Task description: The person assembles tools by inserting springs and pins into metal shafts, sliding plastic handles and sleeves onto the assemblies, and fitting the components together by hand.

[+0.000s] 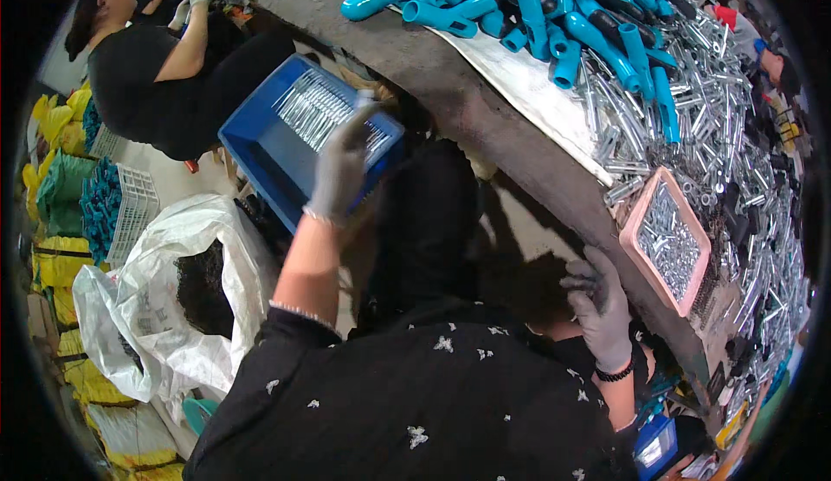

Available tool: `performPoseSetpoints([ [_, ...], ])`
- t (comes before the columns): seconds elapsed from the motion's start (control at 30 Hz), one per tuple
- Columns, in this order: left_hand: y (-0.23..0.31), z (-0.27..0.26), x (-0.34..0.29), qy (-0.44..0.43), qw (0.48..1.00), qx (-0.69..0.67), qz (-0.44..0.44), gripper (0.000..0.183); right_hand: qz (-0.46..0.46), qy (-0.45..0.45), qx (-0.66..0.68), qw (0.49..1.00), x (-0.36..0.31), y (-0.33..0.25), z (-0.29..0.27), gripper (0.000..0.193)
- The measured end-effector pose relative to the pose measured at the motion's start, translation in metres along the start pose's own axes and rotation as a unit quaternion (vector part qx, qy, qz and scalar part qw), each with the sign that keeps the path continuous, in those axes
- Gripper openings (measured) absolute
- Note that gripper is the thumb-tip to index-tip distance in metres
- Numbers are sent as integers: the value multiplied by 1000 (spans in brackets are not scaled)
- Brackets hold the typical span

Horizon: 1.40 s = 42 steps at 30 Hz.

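Reaching over blue bin of metal rods, left hand blurred, grip unclear, right hand, fingers parted, near pink tray

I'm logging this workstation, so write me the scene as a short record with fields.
Left hand: gloved, blurred, over the blue bin; grip unclear
Right hand: gloved, fingers half-curled, near the bench edge
Bin contents: silver metal parts in a row
Pink tray: on the bench, holding small metal pieces
Bench pile: teal tubes, loose silver pieces
Left side: open white sack with dark contents
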State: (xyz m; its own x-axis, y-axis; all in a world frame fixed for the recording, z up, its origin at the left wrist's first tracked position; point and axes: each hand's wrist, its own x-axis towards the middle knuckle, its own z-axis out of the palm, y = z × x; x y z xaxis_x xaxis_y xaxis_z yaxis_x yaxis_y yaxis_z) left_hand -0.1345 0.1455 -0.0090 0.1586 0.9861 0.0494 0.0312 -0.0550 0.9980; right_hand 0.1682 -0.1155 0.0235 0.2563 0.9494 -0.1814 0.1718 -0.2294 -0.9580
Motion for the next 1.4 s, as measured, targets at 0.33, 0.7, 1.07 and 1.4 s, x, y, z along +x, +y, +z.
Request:
performPoseSetpoints([
  [0.33, -168, -84, 90, -145, 873, 453, -106, 27, 44, 9, -18, 999, -12, 39, -4, 39],
  [0.7, -140, -55, 96, -328, 553, 765, 18, 30, 59, 37, -45, 997, -12, 42, 0, 33],
  [1.07, -126, -65, 91, -214, 836, 488, -134, 26, 40, 17, -47, 998, -6, 48, 4, 31],
  [1.4, 49, 36, -43, -325, 927, 125, -137, 18, -87, -78, -73, 990, 33, -11, 20, 49],
])
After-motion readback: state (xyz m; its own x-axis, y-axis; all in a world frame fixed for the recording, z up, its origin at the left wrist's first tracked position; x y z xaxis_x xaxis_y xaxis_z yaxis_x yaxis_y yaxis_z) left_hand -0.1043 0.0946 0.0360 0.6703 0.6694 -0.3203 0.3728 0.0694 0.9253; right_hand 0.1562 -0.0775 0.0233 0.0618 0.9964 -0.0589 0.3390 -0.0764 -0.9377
